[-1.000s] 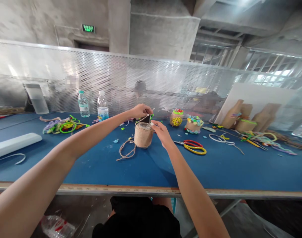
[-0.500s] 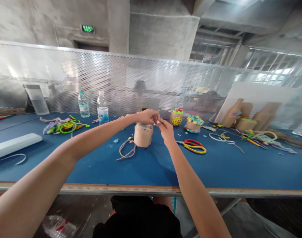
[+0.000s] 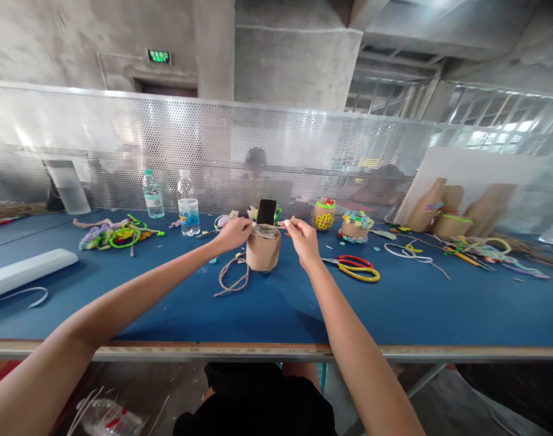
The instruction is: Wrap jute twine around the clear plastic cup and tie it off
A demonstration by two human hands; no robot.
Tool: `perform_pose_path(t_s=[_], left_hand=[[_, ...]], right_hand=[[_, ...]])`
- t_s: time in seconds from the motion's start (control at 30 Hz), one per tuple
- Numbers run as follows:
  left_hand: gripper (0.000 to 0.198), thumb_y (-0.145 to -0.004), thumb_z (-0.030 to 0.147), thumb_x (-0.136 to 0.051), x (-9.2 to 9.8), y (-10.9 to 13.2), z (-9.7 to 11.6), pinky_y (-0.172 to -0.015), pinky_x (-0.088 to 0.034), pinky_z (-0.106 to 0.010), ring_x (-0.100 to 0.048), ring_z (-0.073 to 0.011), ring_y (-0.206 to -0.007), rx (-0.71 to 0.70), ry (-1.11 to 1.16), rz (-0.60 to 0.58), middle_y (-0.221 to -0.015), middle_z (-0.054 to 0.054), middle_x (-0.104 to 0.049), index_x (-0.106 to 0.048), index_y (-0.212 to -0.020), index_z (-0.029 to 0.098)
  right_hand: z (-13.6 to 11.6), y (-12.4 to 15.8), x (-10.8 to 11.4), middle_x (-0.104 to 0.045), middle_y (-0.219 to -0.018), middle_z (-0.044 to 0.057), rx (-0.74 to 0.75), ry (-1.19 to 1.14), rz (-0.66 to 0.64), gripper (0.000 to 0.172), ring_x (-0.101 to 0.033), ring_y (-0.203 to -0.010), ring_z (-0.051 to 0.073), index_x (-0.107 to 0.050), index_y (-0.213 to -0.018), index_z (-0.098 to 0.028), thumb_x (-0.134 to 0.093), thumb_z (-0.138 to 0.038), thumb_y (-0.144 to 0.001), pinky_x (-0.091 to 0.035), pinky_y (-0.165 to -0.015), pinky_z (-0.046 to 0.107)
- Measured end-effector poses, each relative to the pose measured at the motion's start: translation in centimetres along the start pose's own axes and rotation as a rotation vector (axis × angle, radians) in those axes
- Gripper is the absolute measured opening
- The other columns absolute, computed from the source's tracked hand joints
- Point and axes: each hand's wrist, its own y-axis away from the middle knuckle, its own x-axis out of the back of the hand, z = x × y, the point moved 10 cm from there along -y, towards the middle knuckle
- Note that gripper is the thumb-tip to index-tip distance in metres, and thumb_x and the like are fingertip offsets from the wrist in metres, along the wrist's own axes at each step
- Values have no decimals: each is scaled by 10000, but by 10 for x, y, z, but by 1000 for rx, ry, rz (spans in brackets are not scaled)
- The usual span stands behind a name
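Note:
A glass jar wrapped in brown twine (image 3: pixel 263 254) stands upright on the blue table, its rim showing at the top. My left hand (image 3: pixel 234 235) is at the left of the rim, fingers bent together. Whether it grips the rim or something thin is not clear. My right hand (image 3: pixel 303 238), just right of the rim, has thumb and fingers pinched around something small that I cannot make out. A loose loop of twine (image 3: pixel 233 280) lies at the jar's lower left. Red-and-yellow-handled scissors (image 3: pixel 355 269) rest to the right, apart from my right hand.
Behind the jar a phone (image 3: pixel 266 212) stands upright. Two plastic bottles (image 3: pixel 189 212) are at back left, near a heap of coloured pipe cleaners (image 3: pixel 117 233). Decorated jars (image 3: pixel 324 215) stand at back right. A perforated metal screen (image 3: pixel 203 151) closes the far side.
My left hand has moved left and down, from beside my right hand to the jar's left side. The phone behind is uncovered. My right hand has stayed nearly in place.

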Motion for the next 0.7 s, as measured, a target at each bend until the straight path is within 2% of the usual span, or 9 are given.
perform_pose_path(t_s=[0.13, 0.33, 0.47, 0.57, 0.7], left_hand=[[294, -934, 224, -421, -3, -1, 5, -719, -429, -292, -625, -201, -769, -24, 49, 8, -790, -68, -673, -704, -891, 157], [348, -958, 260, -380, -5, -4, 12, -731, -442, -303, -627, -213, -786, -55, 75, -17, -801, -88, -673, -693, -881, 128], [394, -975, 329, -334, -8, -5, 18, -865, -464, -324, -638, -235, -978, -141, 131, -54, -1016, -100, -702, -679, -1017, 143], [438, -972, 367, -311, -13, -2, 21, -979, -444, -349, -597, -247, -1131, -216, 188, -80, -1192, -104, -665, -644, -1144, 141], [527, -977, 404, -262, -15, 4, 17, -1076, -388, -351, -536, -239, -1241, -214, 259, -59, -1294, -128, -605, -563, -1274, 90]], right_hand=[[-7, 3, -7, -762, -978, 109, 59, 39, -69, 316, -698, -964, 263, -692, -853, -184, -599, -479, -794, -527, -862, 379], [-13, 8, -15, -774, -936, 102, 122, 168, -132, 296, -711, -908, 283, -716, -846, -186, -557, -435, -826, -526, -825, 382], [-14, 7, -15, -781, -898, 91, 142, 194, -119, 305, -715, -872, 273, -726, -847, -172, -558, -425, -821, -532, -774, 354], [-15, 6, -14, -785, -882, 97, 151, 210, -112, 297, -721, -850, 275, -738, -845, -158, -574, -403, -813, -532, -757, 349], [-16, 5, -10, -790, -886, 101, 140, 239, -91, 249, -729, -866, 292, -761, -829, -160, -604, -351, -801, -534, -765, 358]])
